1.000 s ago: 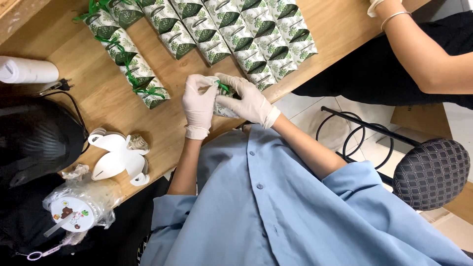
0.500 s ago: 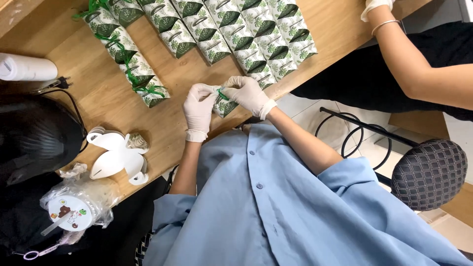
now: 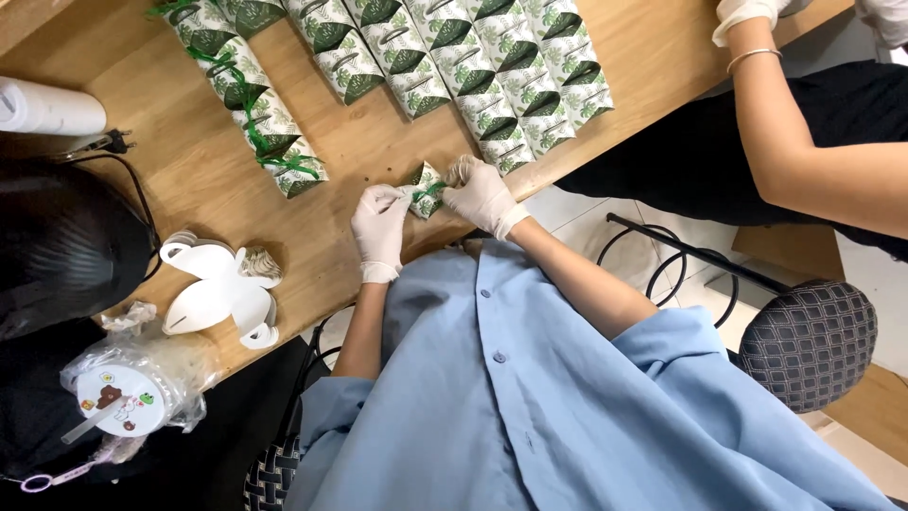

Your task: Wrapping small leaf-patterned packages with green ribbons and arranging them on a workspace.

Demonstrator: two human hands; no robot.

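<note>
Both my hands wear white gloves and meet at the near edge of the wooden table (image 3: 180, 189). Between them is a small white box with a green leaf pattern (image 3: 424, 192) and a green ribbon on it. My left hand (image 3: 380, 227) pinches the box's left side. My right hand (image 3: 480, 196) pinches the ribbon on its right side. Just beyond the hands lie rows of the same leaf-pattern boxes (image 3: 492, 85). To the left runs a line of boxes tied with green ribbon (image 3: 257, 128).
A co-worker's bare arm with a bracelet (image 3: 804, 161) reaches to the table at the upper right. White card cut-outs (image 3: 213, 293), a bagged drink cup (image 3: 123, 397), a white roll (image 3: 47, 109) and a black rounded object (image 3: 66, 246) sit at the left. A round stool (image 3: 809, 345) stands at the right.
My right hand has lifted off the small box and now pinches its ribbon, so the box shows between my hands. The co-worker's arm shifted slightly.
</note>
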